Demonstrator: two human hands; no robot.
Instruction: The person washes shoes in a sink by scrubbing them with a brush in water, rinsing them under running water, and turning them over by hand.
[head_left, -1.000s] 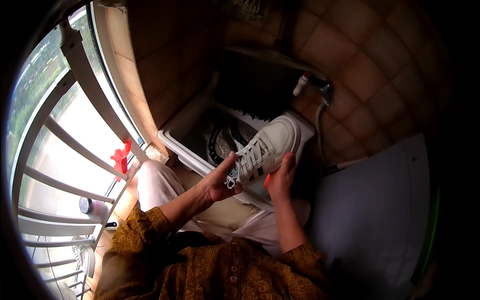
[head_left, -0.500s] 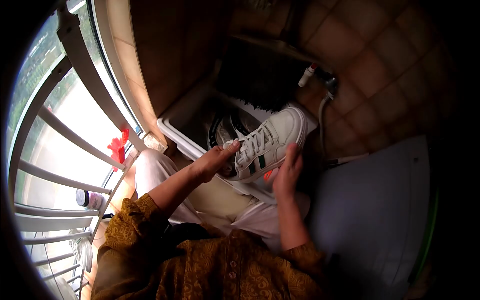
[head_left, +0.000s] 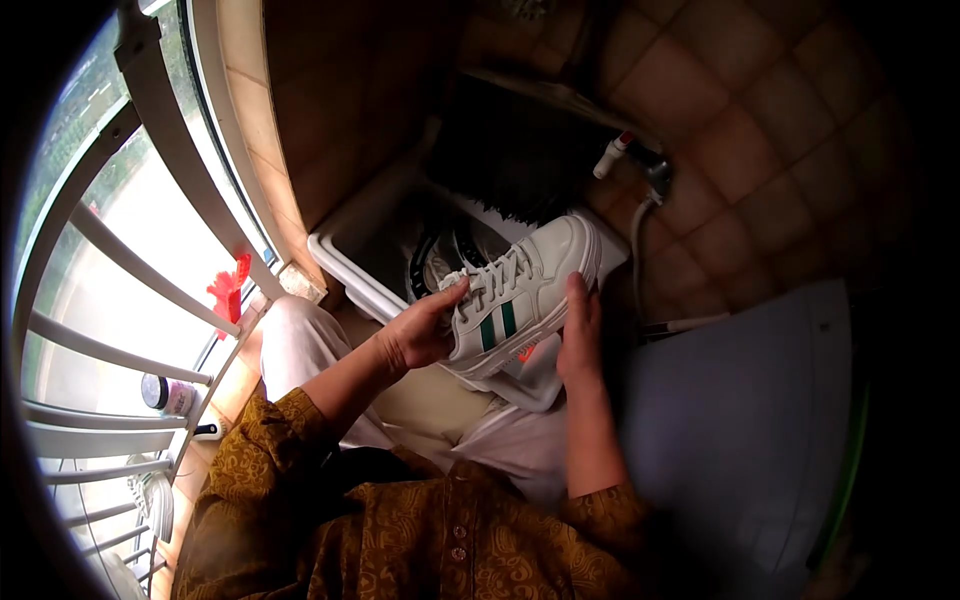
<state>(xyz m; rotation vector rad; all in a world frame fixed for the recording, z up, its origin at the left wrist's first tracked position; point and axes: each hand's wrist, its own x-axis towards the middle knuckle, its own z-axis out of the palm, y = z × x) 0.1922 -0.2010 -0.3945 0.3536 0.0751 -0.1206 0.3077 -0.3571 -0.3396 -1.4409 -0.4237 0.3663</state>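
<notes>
A white lace-up sneaker (head_left: 520, 285) with two green stripes is tilted in front of me, its toe up and to the right. My left hand (head_left: 425, 328) grips it at the heel and ankle opening, thumb near the laces. At the toe end, my right hand (head_left: 580, 335) holds the sole edge, with some fingers hidden behind the shoe. Beneath the sneaker is a white plastic tub (head_left: 350, 270). Dark, curved items (head_left: 425, 262) inside it are partly covered. Something small and orange (head_left: 526, 352) shows below the sole.
A red-handled tap (head_left: 612, 155) with a hose is on the tiled wall at right. A large grey panel (head_left: 740, 420) stands below it. White railings (head_left: 120, 265), a red plastic item (head_left: 228, 295), a jar (head_left: 168, 394) and a brush (head_left: 208, 430) are by the window.
The sneaker has rolled so its striped side faces me more fully. My right hand has shifted from lying along the sole to holding its edge near the toe.
</notes>
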